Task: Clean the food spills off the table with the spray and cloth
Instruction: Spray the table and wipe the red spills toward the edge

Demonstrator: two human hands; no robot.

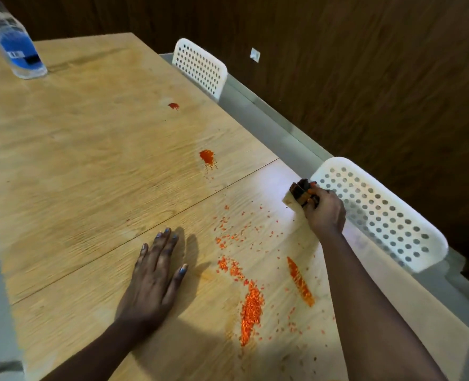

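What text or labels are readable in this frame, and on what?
None can be read.
spray bottle: blue label with a white patch of barcode-like marks and a black block, too blurred to read.
small white plate on the wall: no legible marking.
cloth held in the right hand: no print visible.
table and chairs: no text.

The table (90, 160) is light wood-grain with a smooth, faintly glossy top. The spray bottle (13, 42) is clear plastic; both perforated chairs (379, 213) are matt white plastic.
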